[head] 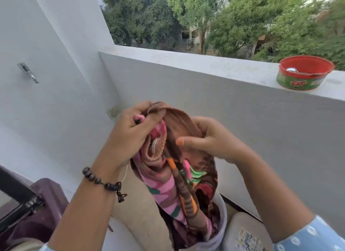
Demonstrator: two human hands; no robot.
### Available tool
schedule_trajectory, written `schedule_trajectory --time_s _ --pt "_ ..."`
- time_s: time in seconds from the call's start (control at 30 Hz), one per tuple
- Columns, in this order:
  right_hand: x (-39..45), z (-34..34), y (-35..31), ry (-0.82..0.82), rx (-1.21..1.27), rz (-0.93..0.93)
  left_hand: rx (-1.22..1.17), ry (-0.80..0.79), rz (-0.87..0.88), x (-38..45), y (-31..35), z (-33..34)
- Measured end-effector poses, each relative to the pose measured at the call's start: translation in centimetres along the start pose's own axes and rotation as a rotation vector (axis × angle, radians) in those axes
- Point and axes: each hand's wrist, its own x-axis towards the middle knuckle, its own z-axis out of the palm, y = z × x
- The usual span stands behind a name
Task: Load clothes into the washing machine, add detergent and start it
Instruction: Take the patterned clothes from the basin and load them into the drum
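The patterned cloth point(175, 176) is held up above a white bucket point(221, 230) — its top edge pinched in the left hand point(128, 136), its far fold gripped by the right hand point(209, 138). If the long trailing end is lifted carelessly, the bucket could be dragged over. Farther off, a red tub point(305, 73) sits on the parapet ledge point(205, 63) — a swung cloth might knock it off.

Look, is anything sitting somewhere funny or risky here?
Yes. The red tub sits on top of the balcony wall, with trees far below behind it, so a bump might knock it over. Both hands just hold the colourful cloth.
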Motion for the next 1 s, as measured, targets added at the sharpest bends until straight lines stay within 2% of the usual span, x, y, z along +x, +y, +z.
schedule_trajectory --time_s 0.1,0.2,0.27,0.33,0.47,0.6,0.67,0.73,0.8,0.9,1.0 --pt "0.0 1.5 4.3 -0.094 -0.148 0.125 -0.148 0.221 0.037 0.3 1.2 -0.3" --pt "-0.2 1.4 8.8 -0.105 -0.341 0.263 -0.276 0.365 0.093 0.4 2.3 -1.6" --pt "-0.7 1.0 10.7 -0.078 -0.320 0.320 -0.321 0.439 0.121 0.4 2.5 -2.2" --pt "-0.7 0.5 11.3 0.039 -0.214 0.341 -0.325 0.465 0.117 0.3 2.3 -2.5" --pt "0.3 -0.1 6.4 0.260 0.001 0.188 -0.246 0.383 -0.010 -0.1 0.4 -2.0" --pt "1.2 0.0 0.2 0.225 0.007 -0.068 -0.267 0.274 -0.125 -0.4 -1.9 -0.2" --pt "1.4 0.4 -2.2 0.204 -0.076 -0.134 -0.195 0.130 -0.084 -0.5 -2.8 1.0" --pt "1.5 0.2 -3.3 0.239 -0.253 -0.166 -0.143 -0.001 -0.130 -0.5 -3.3 1.9" --pt "1.7 -0.2 -3.7 0.315 -0.369 -0.146 -0.054 -0.065 -0.185 -0.4 -3.4 1.8" --pt "1.6 -0.4 -2.9 0.355 -0.354 -0.105 0.168 0.006 -0.115 -0.3 -2.5 1.0" --pt "1.2 0.1 -1.0 0.259 -0.206 -0.040 0.216 0.097 -0.028 -0.1 -1.8 0.2"
